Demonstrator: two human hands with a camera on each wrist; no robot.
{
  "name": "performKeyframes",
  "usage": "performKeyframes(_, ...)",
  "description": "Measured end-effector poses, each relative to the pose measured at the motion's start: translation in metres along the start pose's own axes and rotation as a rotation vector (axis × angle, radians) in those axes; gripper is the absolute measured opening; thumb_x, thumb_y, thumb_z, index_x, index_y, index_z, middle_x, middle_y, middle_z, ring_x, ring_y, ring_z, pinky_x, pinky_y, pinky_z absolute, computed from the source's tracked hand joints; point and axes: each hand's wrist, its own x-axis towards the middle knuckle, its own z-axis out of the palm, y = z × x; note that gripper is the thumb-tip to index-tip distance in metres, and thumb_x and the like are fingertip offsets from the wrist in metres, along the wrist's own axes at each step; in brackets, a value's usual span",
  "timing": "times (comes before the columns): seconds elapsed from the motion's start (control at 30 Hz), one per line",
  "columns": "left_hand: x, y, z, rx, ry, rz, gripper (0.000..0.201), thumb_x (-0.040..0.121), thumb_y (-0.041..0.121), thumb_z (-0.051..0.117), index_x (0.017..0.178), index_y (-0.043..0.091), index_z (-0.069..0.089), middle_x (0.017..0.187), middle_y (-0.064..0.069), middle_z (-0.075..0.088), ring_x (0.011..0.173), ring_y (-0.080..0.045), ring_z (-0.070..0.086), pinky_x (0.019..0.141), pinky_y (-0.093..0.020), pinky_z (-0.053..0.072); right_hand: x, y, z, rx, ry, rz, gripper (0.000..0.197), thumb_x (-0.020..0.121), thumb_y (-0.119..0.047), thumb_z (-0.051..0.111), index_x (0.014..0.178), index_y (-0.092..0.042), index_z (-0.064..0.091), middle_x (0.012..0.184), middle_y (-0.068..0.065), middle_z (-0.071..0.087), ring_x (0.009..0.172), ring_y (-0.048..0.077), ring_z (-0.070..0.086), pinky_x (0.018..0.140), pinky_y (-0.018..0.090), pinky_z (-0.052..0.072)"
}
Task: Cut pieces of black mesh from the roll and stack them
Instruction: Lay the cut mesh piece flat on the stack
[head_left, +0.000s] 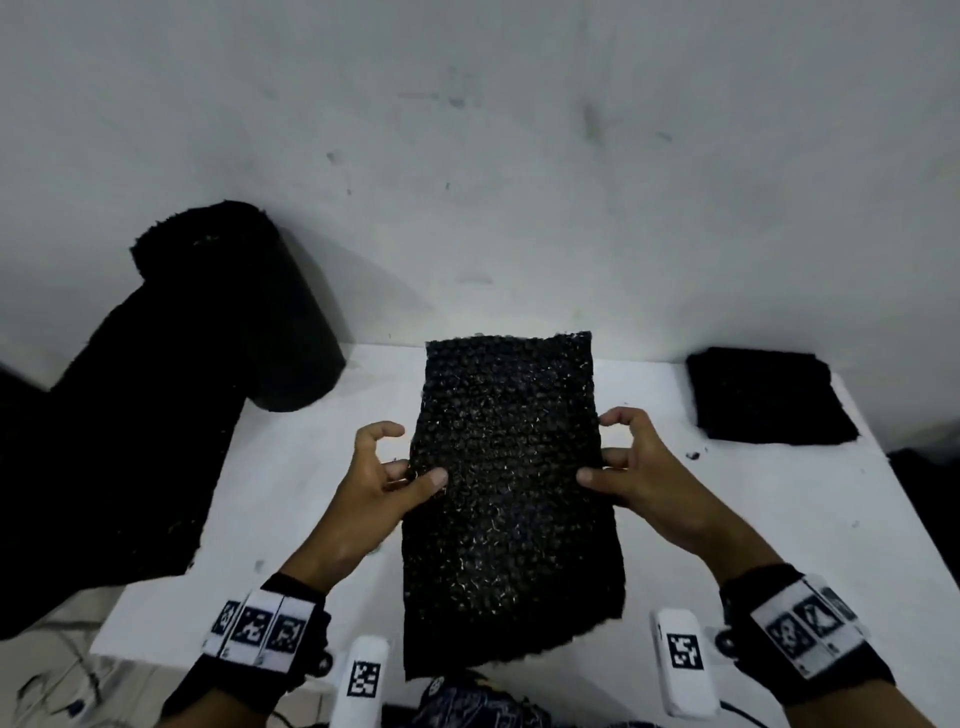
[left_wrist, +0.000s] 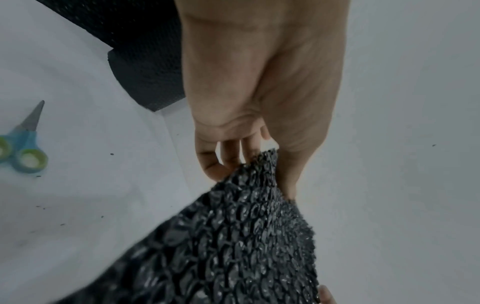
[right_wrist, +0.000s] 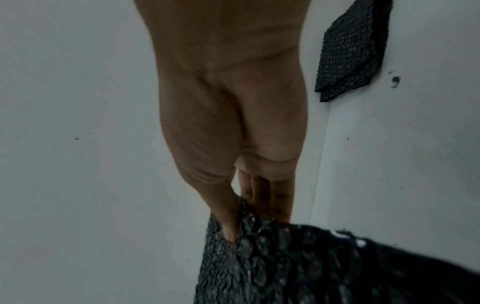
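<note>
A cut rectangle of black mesh (head_left: 511, 499) is held up over the white table (head_left: 311, 467), long side running away from me. My left hand (head_left: 415, 475) pinches its left edge between thumb and fingers, seen close in the left wrist view as the mesh piece (left_wrist: 233, 236) under my left hand (left_wrist: 249, 168). My right hand (head_left: 597, 462) pinches the right edge; the right wrist view shows my right hand (right_wrist: 249, 214) with its thumb on the mesh piece (right_wrist: 298, 267). The mesh roll (head_left: 249, 312) lies at the back left. A stack of cut pieces (head_left: 769, 397) sits at the back right.
Unrolled black mesh (head_left: 104, 441) drapes off the table's left side. Blue and green scissors (left_wrist: 23, 144) lie on the table, seen only in the left wrist view. A white wall (head_left: 519, 156) rises behind the table. Small black scraps (head_left: 693, 455) lie near the stack.
</note>
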Motion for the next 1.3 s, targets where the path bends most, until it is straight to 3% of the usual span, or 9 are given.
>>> performKeyframes(0.13,-0.014,0.007,0.012,0.053,-0.089,0.114,0.056,0.085,-0.003,0.072,0.111,0.03,0.035,0.107,-0.015,0.072,0.094,-0.029,0.068,0.088,-0.046,0.055,-0.013,-0.001,-0.014,0.0,0.03,-0.122,0.047,0.089,0.004,0.066,0.106,-0.03,0.039,0.101,0.018,0.07,0.079,0.024,0.066,0.075,0.033,0.055)
performKeyframes(0.3,-0.011,0.015,0.026,0.235,0.016,0.241,0.022,0.089,0.003,0.071,0.101,0.02,0.071,0.098,-0.003,0.074,0.091,-0.025,0.068,0.085,-0.033,0.054,-0.023,-0.003,-0.025,-0.135,0.093,-0.268,0.024,0.09,0.002,0.065,0.101,-0.019,0.069,0.087,0.003,0.069,0.085,0.014,0.064,0.078,0.022,0.051)
performKeyframes(0.4,-0.01,0.017,0.035,0.222,-0.051,0.156,0.046,0.081,0.006,0.08,0.12,0.028,0.069,0.107,0.006,0.075,0.093,-0.015,0.069,0.076,-0.017,0.055,-0.027,-0.004,-0.033,-0.115,0.105,-0.246,0.037,0.083,0.002,0.072,0.114,-0.018,0.071,0.092,-0.004,0.074,0.094,0.011,0.069,0.08,0.018,0.053)
performKeyframes(0.53,-0.008,0.015,0.04,0.299,-0.152,0.127,0.081,0.069,0.002,0.089,0.136,0.035,0.058,0.121,0.012,0.067,0.109,-0.009,0.065,0.083,-0.021,0.056,-0.032,-0.004,-0.049,-0.188,0.069,-0.185,0.058,0.069,0.007,0.082,0.118,-0.022,0.07,0.098,-0.001,0.073,0.092,0.01,0.07,0.08,0.023,0.056)
performKeyframes(0.63,-0.003,0.021,0.043,0.474,-0.105,0.237,0.054,0.079,0.009,0.083,0.123,0.036,0.066,0.106,0.008,0.065,0.086,-0.008,0.065,0.065,-0.011,0.049,-0.027,-0.007,-0.063,-0.464,0.115,-0.236,0.035,0.076,-0.009,0.083,0.103,-0.029,0.075,0.095,-0.011,0.074,0.091,0.007,0.07,0.081,0.022,0.054)
performKeyframes(0.77,0.013,0.026,0.045,0.546,-0.037,0.305,0.011,0.086,0.025,0.077,0.095,0.029,0.072,0.101,0.006,0.059,0.089,-0.005,0.058,0.069,-0.009,0.043,-0.02,-0.016,-0.077,-0.553,0.112,-0.288,0.009,0.085,-0.024,0.076,0.092,-0.03,0.074,0.096,-0.015,0.067,0.095,0.007,0.065,0.081,0.022,0.052)
performKeyframes(0.9,0.033,0.031,0.06,0.288,-0.057,0.145,0.024,0.096,0.039,0.061,0.115,0.028,0.068,0.111,0.011,0.073,0.105,0.0,0.066,0.092,-0.023,0.05,-0.003,-0.017,-0.072,-0.263,0.094,-0.159,0.013,0.097,-0.024,0.061,0.102,-0.012,0.064,0.091,0.0,0.071,0.09,0.014,0.067,0.086,0.033,0.054)
performKeyframes(1.03,0.057,0.021,0.077,0.252,-0.017,0.037,0.036,0.099,0.056,0.047,0.126,0.035,0.058,0.121,0.013,0.068,0.116,-0.007,0.061,0.107,-0.038,0.046,0.013,-0.003,-0.063,-0.109,0.061,-0.028,0.036,0.086,-0.023,0.074,0.116,-0.021,0.054,0.099,0.005,0.071,0.087,0.016,0.069,0.072,0.034,0.056)
performKeyframes(1.3,0.076,0.018,0.087,0.034,-0.031,0.0,0.049,0.093,0.026,0.07,0.121,0.041,0.032,0.112,-0.008,0.068,0.092,-0.017,0.069,0.079,-0.037,0.057,0.022,0.007,-0.081,-0.129,0.287,-0.152,0.047,0.089,-0.011,0.072,0.111,-0.037,0.04,0.102,0.015,0.071,0.088,0.032,0.072,0.081,0.048,0.06)
